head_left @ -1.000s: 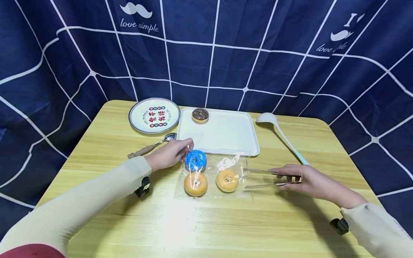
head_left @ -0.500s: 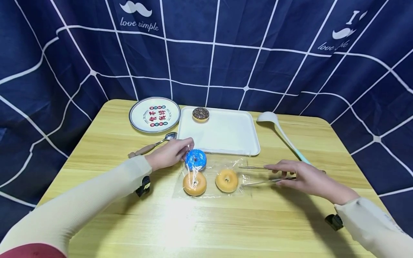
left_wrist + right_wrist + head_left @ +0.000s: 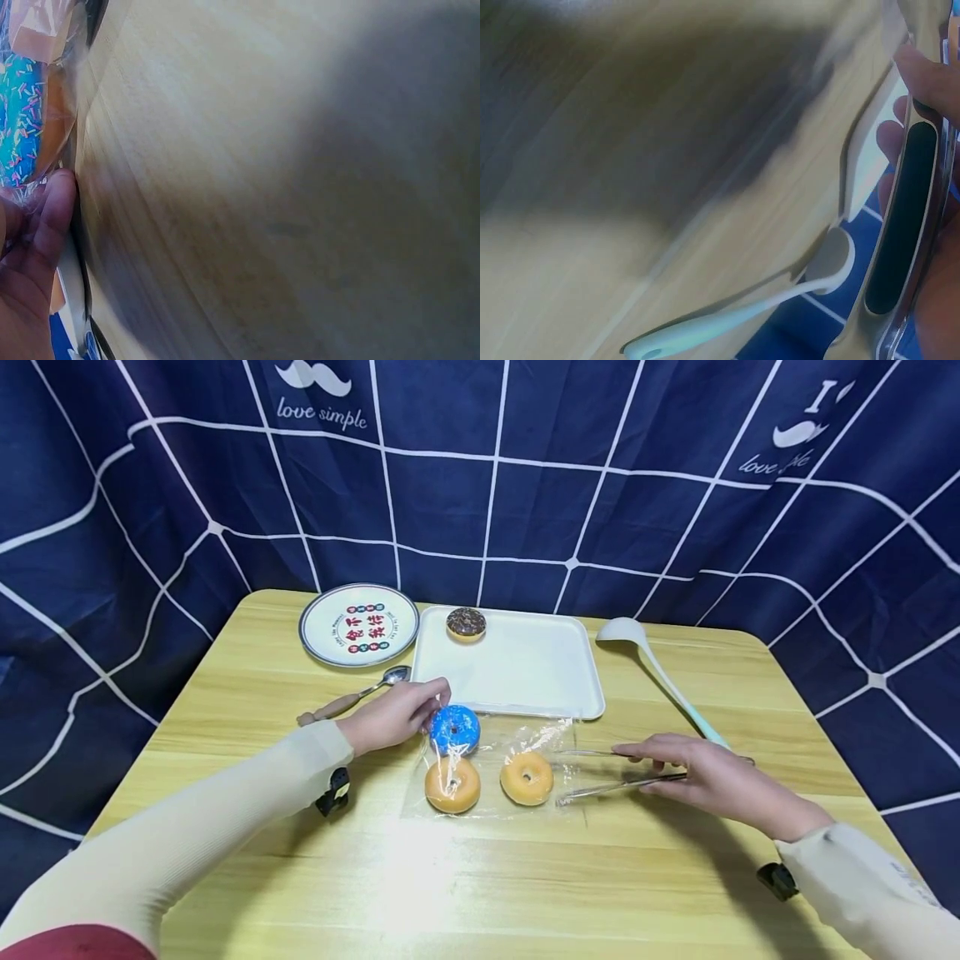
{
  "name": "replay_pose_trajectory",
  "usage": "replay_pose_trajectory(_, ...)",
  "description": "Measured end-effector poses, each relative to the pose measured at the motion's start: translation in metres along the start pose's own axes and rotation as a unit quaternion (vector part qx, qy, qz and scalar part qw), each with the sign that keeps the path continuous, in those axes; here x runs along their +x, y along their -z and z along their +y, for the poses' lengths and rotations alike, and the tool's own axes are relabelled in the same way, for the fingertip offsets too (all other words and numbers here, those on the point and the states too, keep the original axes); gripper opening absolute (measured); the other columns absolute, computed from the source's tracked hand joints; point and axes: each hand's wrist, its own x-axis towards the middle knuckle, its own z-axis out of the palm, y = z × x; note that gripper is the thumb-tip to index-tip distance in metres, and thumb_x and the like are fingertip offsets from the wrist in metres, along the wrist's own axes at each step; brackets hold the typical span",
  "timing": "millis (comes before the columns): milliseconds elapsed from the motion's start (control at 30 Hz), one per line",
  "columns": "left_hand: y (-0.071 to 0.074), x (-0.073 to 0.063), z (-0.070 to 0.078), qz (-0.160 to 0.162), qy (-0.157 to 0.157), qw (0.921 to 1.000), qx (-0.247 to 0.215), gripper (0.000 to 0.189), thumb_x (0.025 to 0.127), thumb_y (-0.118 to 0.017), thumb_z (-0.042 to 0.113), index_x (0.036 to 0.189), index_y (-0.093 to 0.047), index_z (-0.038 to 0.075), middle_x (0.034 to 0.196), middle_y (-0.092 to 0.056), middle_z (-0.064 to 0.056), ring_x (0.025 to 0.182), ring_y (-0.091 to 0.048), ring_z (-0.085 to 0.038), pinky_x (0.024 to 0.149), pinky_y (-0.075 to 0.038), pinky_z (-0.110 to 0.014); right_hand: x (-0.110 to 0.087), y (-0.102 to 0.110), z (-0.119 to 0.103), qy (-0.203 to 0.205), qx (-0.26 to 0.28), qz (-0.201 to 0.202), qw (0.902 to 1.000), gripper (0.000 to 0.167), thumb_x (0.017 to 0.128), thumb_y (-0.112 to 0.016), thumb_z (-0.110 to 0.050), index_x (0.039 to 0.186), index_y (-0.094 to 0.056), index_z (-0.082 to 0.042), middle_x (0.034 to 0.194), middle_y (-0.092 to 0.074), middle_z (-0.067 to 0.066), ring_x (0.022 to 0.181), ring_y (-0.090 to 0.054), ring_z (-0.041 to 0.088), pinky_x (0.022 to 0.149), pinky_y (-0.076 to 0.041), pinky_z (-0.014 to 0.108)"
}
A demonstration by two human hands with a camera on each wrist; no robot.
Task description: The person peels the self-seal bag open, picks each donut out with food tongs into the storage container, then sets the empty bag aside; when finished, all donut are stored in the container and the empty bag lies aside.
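A clear plastic bag (image 3: pixel 491 789) lies on the table with a blue sprinkled donut (image 3: pixel 454 731) and two plain donuts, one at the left (image 3: pixel 453 786) and one at the right (image 3: pixel 527 778). My left hand (image 3: pixel 401 714) pinches the bag's upper left corner beside the blue donut, as the left wrist view shows. In my right hand (image 3: pixel 705 777) are metal tongs (image 3: pixel 904 217) with dark green grip panels. Their arms stand apart, pointing left, and the tips overlap the bag's right edge close to the right plain donut.
Behind the bag a white tray (image 3: pixel 525 668) bears a chocolate donut (image 3: pixel 466 624). A printed plate (image 3: pixel 318 643) and a spoon (image 3: pixel 337 707) lie to the left. To the right rests a white and mint ladle (image 3: pixel 663 677). A dark blue curtain (image 3: pixel 435 502) hangs behind the table.
My right hand has moved slightly left with the tongs, whose arms now stand wider apart with their tips over the bag's edge. The left hand has stayed at the bag's corner.
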Motion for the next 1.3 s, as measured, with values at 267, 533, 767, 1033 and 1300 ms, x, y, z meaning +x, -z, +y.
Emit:
replay_pose_trajectory(267, -0.001, 0.001, -0.001, 0.01, 0.002, 0.9999, 0.007, 0.015, 0.106, -0.05, -0.001, 0.098, -0.055, 0.01, 0.076, -0.064, 0.0, 0.069, -0.06, -0.007, 0.07, -0.054, -0.025, 0.008, -0.005, -0.004, 0.03, -0.007, 0.01, 0.9995, 0.069, 0.081, -0.087, -0.004, 0.143, -0.063, -0.02, 0.12, -0.074, -0.006, 0.092, -0.068, 0.004, 0.081, -0.057, 0.02)
replay_pose_trajectory(533, -0.001, 0.0, -0.001, 0.011, 0.002, 0.9999, 0.007, 0.015, 0.106, -0.049, -0.002, 0.098, -0.055, 0.01, 0.075, -0.064, -0.001, 0.069, -0.059, -0.007, 0.07, -0.054, -0.025, 0.017, -0.008, -0.007, 0.059, -0.034, 0.016, 0.9976, 0.068, 0.082, -0.088, -0.01, 0.143, -0.062, -0.024, 0.113, -0.072, -0.012, 0.09, -0.065, 0.002, 0.078, -0.055, 0.019)
replay_pose_trajectory(767, -0.002, 0.0, -0.002, 0.009, 0.005, 0.9999, 0.008, 0.015, 0.106, -0.049, -0.001, 0.099, -0.055, 0.01, 0.076, -0.064, 0.0, 0.069, -0.059, -0.007, 0.07, -0.054, -0.026, 0.021, -0.007, -0.008, 0.058, -0.045, 0.015, 0.9972, 0.066, 0.083, -0.087, -0.011, 0.143, -0.063, -0.024, 0.11, -0.073, -0.013, 0.09, -0.066, 0.002, 0.077, -0.052, 0.016)
replay_pose_trajectory(1033, -0.002, -0.001, -0.002, 0.01, 0.002, 0.9998, 0.017, 0.016, 0.106, -0.049, -0.002, 0.098, -0.055, 0.012, 0.076, -0.063, 0.001, 0.07, -0.058, -0.005, 0.071, -0.054, -0.026, 0.024, -0.008, -0.008, 0.024, -0.026, -0.001, 0.9994, 0.056, 0.092, -0.08, -0.015, 0.145, -0.063, -0.023, 0.11, -0.072, -0.017, 0.09, -0.063, -0.006, 0.076, -0.054, 0.02)
replay_pose_trajectory(1300, -0.001, 0.001, -0.001, 0.001, 0.004, 0.9999, 0.016, 0.016, 0.106, -0.049, -0.001, 0.099, -0.055, 0.012, 0.078, -0.064, 0.001, 0.071, -0.059, -0.007, 0.072, -0.055, -0.026, 0.031, -0.017, -0.012, 0.044, -0.044, -0.002, 0.9981, 0.062, 0.088, -0.084, -0.017, 0.145, -0.062, -0.024, 0.112, -0.072, -0.01, 0.09, -0.065, 0.0, 0.074, -0.057, 0.023)
